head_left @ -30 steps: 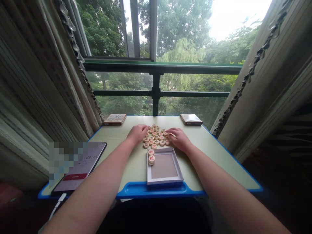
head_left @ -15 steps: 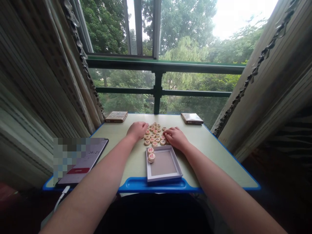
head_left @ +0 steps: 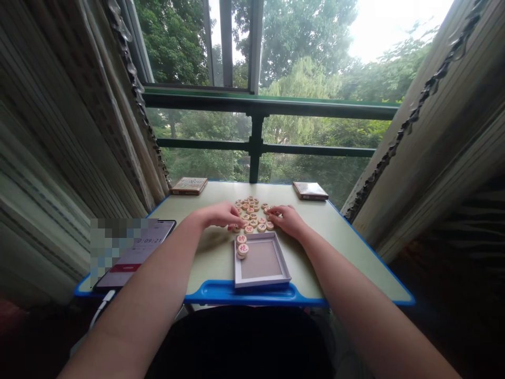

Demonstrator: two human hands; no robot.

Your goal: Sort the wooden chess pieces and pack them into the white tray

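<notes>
Moved nearer: left hand (head_left: 221,215), fingertips at round, character-marked pale wooden discs (head_left: 249,229); right hand (head_left: 288,219) curled at cluster's edge; grips unclear. Apparently early: few discs inside shallow white cardboard box (head_left: 262,264), most remaining on pale-green table (head_left: 335,226).

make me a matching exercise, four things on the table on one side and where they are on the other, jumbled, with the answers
1. phone
2. loose pieces
3. open box
4. stacked pieces

A. inside the box, left side
B. on the table's left
C. by the blue near edge, middle
D. just beyond the box

Pairs: 1-B, 2-D, 3-C, 4-A
</notes>
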